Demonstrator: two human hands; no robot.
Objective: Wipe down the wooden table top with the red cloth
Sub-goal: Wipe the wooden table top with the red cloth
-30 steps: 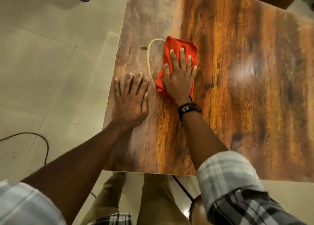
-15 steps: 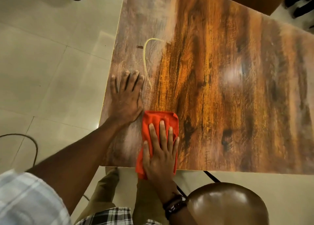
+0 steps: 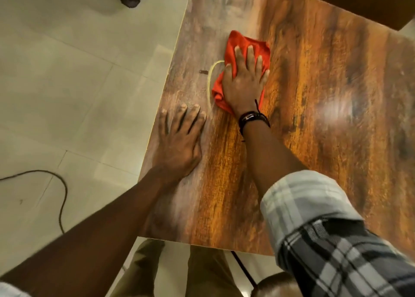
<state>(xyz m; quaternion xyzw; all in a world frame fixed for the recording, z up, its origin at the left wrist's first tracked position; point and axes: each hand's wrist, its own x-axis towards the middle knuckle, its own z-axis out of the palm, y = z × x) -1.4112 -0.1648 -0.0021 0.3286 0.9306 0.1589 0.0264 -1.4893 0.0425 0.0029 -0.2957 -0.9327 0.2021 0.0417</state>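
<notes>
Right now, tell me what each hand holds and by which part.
Nothing is gripped. The right hand presses flat on the middle of the red cloth; the left hand rests flat on the wooden table top.

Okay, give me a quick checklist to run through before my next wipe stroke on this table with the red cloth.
1. Hand on cloth: ok. The right hand presses flat on the red cloth, fingers spread.
2. Cloth lying smooth on the table top: not ok. It is bunched along its left side.
3. Bracing: ok. The left hand rests flat near the table's left edge, apart from the cloth.
4. Curved yellow mark: not ok. It shows on the wood just left of the cloth.
5. Small dark speck: not ok. It sits beside that mark.
6. Cloth damp or dry: cannot tell.
</notes>
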